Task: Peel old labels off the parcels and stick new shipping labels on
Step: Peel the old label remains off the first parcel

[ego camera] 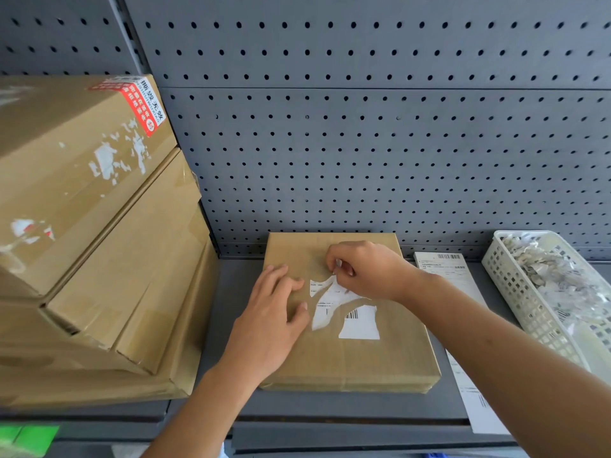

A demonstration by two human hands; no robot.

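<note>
A flat brown parcel [370,358] lies on the grey shelf in front of me. On its top sits a torn white old label [358,322] with a barcode, partly ripped away. My right hand [367,269] pinches a lifted strip of that label at its upper edge. Flat on the parcel's left side rests my left hand [271,319], fingers spread, thumb touching the label's left edge. A sheet of new shipping labels [463,285] lies to the right of the parcel, partly hidden under my right forearm.
A stack of large cardboard boxes [99,242] with label remnants fills the left side. A white perforated basket [515,292] full of torn label scraps stands at the right. A grey pegboard wall [363,127] closes the back of the shelf.
</note>
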